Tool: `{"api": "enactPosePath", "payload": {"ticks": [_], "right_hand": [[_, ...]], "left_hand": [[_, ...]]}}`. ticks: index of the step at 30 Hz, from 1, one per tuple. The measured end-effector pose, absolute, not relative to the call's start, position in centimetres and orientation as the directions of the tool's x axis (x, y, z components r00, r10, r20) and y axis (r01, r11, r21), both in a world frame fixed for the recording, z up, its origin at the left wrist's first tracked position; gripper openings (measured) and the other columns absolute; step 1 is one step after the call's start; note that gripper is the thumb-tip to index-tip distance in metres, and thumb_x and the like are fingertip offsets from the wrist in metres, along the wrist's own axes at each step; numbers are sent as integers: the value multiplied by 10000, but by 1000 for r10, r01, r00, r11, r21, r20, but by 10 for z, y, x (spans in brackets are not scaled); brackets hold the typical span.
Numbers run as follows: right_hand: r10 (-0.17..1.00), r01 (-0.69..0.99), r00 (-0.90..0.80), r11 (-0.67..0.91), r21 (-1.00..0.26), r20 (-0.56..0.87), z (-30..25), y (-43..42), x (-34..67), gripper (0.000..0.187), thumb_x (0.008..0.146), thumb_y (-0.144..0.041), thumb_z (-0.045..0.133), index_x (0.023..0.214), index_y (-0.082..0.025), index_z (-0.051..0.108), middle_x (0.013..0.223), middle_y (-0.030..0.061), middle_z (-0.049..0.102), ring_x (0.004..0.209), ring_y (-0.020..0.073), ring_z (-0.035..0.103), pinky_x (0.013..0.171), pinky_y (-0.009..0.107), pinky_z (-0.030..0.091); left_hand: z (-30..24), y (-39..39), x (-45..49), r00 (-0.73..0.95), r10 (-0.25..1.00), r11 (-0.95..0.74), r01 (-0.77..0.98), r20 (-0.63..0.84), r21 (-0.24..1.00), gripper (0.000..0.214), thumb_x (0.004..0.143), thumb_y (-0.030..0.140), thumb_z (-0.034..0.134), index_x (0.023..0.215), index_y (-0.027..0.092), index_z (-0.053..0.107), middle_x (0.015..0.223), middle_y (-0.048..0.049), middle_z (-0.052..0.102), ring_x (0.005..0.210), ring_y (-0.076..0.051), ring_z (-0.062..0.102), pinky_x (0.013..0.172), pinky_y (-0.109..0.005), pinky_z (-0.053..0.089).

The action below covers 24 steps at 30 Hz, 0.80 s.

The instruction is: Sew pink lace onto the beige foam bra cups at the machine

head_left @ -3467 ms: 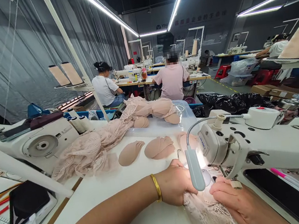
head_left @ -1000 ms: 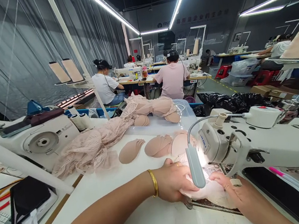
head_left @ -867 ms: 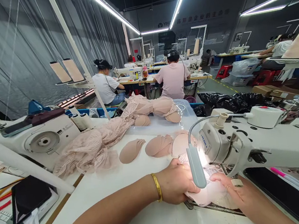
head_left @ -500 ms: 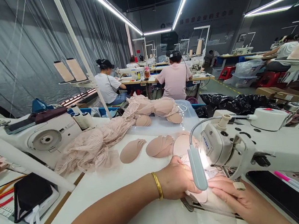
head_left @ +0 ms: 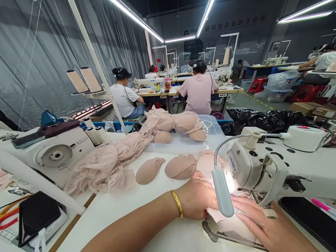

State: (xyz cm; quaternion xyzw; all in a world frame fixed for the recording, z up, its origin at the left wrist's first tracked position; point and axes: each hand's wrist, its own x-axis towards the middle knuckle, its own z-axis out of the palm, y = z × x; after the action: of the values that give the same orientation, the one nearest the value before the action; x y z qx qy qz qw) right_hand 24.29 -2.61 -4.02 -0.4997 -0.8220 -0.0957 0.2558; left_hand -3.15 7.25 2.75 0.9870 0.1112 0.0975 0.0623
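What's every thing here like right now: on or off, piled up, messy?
Left hand: bent, on pale fabric
Right hand: fingers stretched out over the fabric
Small lamp: on
Ceiling light: on
Sewing machine: can't tell if running
Leftmost cups: stacked
Lace heap: crumpled
Black screen: dark

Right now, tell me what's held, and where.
Left hand seems to hold pale fabric by its left edge; right hand lies on it. Lamp hides the grip.
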Motion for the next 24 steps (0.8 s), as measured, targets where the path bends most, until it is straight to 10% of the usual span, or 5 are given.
{"api": "enactPosePath", "payload": {"ticks": [6,24], "right_hand": [[716,848,-480,527,59,506,-40,-23,243,414,1067,-320,409,1324,-328,734,1377,1,752,1190,270,755,1006,510,612],[728,824,-438,560,-89,528,-40,-31,264,401,1109,-374,374,1267,-278,730,1136,115,811,1060,316,778,845,444,670]], "left_hand": [[29,70,-30,955,247,-964,225,165,142,132,830,169,684,944,228,714,1035,-30,783,979,-266,674,1000,-554,285],[28,71,-29,947,275,-961,263,165,88,121,792,152,680,883,228,704,948,-24,764,895,-244,652,948,-537,296]]}}
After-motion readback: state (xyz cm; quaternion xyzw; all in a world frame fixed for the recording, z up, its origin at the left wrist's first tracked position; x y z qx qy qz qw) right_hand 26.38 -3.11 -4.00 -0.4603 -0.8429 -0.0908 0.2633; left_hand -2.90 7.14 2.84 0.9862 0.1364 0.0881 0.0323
